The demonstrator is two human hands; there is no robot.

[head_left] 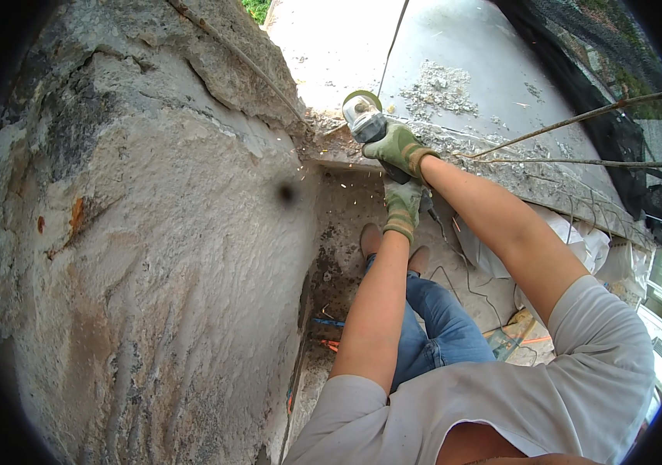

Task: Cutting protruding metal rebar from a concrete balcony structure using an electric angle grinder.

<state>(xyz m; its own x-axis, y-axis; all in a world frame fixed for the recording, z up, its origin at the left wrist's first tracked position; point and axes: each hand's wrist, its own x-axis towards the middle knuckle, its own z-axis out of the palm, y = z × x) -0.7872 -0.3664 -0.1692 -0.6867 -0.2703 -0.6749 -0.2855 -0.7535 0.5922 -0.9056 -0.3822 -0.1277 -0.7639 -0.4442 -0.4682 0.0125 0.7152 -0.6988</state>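
Both of my hands, in green work gloves, are closed around an angle grinder [371,128]. My right hand [397,147] grips its body just behind the metal head. My left hand [403,203] is wrapped round the rear of the tool, lower down, where a dark cord leaves it. The grinder's round disc [362,96] is at the far end, over the broken edge of a concrete slab [354,46]. Small bright sparks scatter to the left and below. A thin steel rod [393,48] runs up from beside the disc; the exact contact point is hidden.
A rough concrete mass [168,209] fills the left side. One rusty bar [245,60] lies along its top; two more bars, including a bent rod [571,122], jut out at right. Rubble [443,87] covers part of the slab. Dark netting [579,62] hangs at right. A cord [466,271] trails by my feet.
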